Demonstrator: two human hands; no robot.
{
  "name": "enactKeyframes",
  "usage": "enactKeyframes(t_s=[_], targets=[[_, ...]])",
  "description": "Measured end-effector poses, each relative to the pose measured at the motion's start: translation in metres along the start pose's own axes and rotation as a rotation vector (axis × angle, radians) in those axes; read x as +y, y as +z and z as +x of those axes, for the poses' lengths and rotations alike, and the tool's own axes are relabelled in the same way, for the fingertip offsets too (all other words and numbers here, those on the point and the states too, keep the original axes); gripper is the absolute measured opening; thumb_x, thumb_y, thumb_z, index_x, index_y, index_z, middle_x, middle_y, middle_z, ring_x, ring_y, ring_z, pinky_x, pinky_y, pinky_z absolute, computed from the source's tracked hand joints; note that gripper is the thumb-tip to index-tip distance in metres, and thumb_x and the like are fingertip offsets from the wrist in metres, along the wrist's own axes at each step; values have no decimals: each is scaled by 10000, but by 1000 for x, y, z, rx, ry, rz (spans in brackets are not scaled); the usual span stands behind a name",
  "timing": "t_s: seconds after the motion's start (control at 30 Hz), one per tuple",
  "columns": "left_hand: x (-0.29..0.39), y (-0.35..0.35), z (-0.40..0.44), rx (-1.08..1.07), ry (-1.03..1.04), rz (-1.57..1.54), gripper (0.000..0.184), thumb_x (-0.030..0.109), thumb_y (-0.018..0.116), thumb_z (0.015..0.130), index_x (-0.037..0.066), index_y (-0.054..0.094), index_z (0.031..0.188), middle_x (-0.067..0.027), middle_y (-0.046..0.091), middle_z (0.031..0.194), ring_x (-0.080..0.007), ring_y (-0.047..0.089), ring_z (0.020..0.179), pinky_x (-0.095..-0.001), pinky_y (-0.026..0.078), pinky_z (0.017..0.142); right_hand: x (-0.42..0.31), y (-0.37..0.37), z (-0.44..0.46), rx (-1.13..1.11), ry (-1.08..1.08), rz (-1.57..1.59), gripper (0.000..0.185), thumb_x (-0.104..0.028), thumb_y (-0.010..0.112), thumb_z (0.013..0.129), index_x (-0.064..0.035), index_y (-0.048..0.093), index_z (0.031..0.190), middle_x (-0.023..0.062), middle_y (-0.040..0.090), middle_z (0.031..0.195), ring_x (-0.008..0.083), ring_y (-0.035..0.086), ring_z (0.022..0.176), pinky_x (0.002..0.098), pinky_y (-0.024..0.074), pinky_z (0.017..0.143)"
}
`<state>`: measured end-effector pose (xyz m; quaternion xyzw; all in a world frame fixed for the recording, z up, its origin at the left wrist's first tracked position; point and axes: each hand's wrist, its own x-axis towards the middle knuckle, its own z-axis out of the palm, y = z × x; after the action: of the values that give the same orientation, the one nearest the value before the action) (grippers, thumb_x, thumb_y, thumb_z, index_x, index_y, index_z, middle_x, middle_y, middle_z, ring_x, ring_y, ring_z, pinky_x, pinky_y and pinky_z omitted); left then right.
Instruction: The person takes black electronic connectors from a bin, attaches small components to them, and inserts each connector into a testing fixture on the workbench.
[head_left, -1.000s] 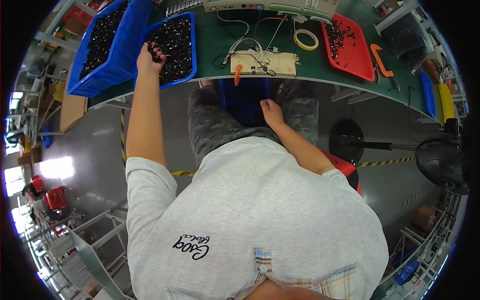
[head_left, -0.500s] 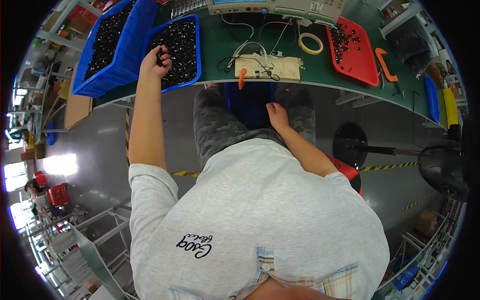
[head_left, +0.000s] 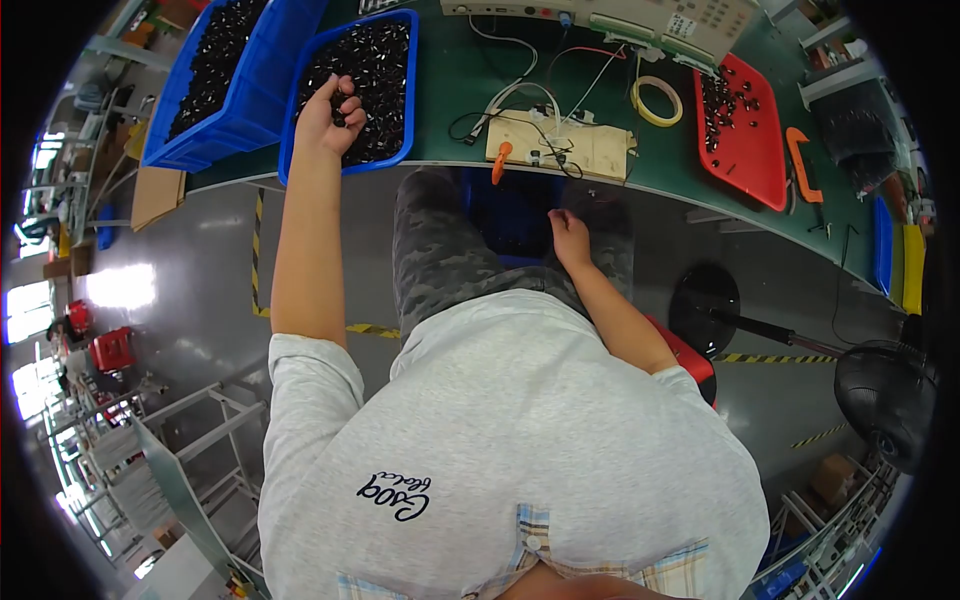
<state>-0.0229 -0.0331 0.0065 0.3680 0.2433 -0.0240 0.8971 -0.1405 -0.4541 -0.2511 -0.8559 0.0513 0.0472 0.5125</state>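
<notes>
My left hand (head_left: 330, 118) is over the near left part of a shallow blue tray (head_left: 411, 90) filled with small black parts (head_left: 377, 60) that have shiny spots. Its fingers are curled round a few of these black parts, dark between fingers and palm. My right hand (head_left: 571, 240) is low over my lap, beside a dark blue container (head_left: 515, 215) below the table edge. Its fingers are closed together; whatever they may hold is hidden.
A deep blue bin (head_left: 215, 130) of black parts stands left of the tray. Ahead are a wooden board (head_left: 595, 150) with an orange-handled clamp (head_left: 502, 162), wires, a tape roll (head_left: 656, 101) and a test instrument (head_left: 690, 25). A red tray (head_left: 750, 165) lies right.
The view has shifted, so the table things sit further right. My left hand stays over the blue tray with its fingers curled. My right hand stays near my lap.
</notes>
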Motion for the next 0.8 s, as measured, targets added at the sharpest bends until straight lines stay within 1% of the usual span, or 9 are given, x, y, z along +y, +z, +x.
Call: enactKeyframes(t_s=[0.1,0.13,0.23,0.27,0.37,0.4,0.57,0.67,0.8], targets=[[-7,-3,-3,-137,62,-9,267,377,520,1070,127,575,992,2,546,761,-119,414,575,-263,317,493,0,-3,-19,-44,-29,-30,340,-343,585,987,-35,712,1057,229,711,928,409,690,934,435,529,802],[-11,9,-13,-83,82,-9,348,451,514,1053,115,573,986,9,495,732,-110,392,555,-260,292,469,-5,-4,-21,-60,-23,-47,339,-344,585,987,-38,712,1059,227,711,926,410,690,929,436,530,801],[-14,19,-26,-96,39,-73,357,478,498,1059,144,549,942,23,498,724,-123,378,561,-271,287,482,-16,-3,-5,-82,-47,-79,342,-349,587,986,-40,712,1063,224,713,927,415,689,922,444,532,795],[-15,28,-31,-45,15,-71,455,539,423,1062,146,516,852,25,421,665,-121,358,534,-265,263,469,-15,-5,-8,-92,-45,-94,344,-352,588,985,-40,712,1064,223,714,929,417,689,921,447,532,793],[-25,33,-44,-215,-57,-186,508,574,388,1060,157,481,785,35,383,628,-118,330,525,-267,242,467,-27,-8,-13,-83,-103,-54,325,-340,606,985,-42,709,1063,210,704,872,369,698,832,414,535,741],[-31,37,-48,-167,-54,-175,530,588,375,1057,169,442,740,47,350,597,-116,306,510,-270,228,459,-33,-9,-15,-115,-91,-31,305,-321,616,986,-41,709,1061,188,692,834,317,684,783,384,524,711],[-79,51,-83,-390,-185,-209,559,632,358,1043,185,416,712,52,325,540,-114,302,447,-282,238,422,-101,-31,-39,-195,-119,223,208,-212,654,989,-33,710,1076,47,595,678,79,534,629,249,434,594],[-130,67,-115,-326,-338,-142,593,696,380,1008,201,404,681,57,314,502,-118,287,383,-272,222,383,-164,-56,-52,-150,-178,476,212,-181,657,987,-24,707,1121,-12,575,681,43,473,626,225,406,582],[-191,83,-147,-205,-375,164,619,689,334,1024,161,390,705,12,348,507,-123,299,373,-268,233,358,-210,-86,-58,-312,-157,477,278,-157,656,984,-16,668,1223,5,649,784,47,587,665,218,477,621]])
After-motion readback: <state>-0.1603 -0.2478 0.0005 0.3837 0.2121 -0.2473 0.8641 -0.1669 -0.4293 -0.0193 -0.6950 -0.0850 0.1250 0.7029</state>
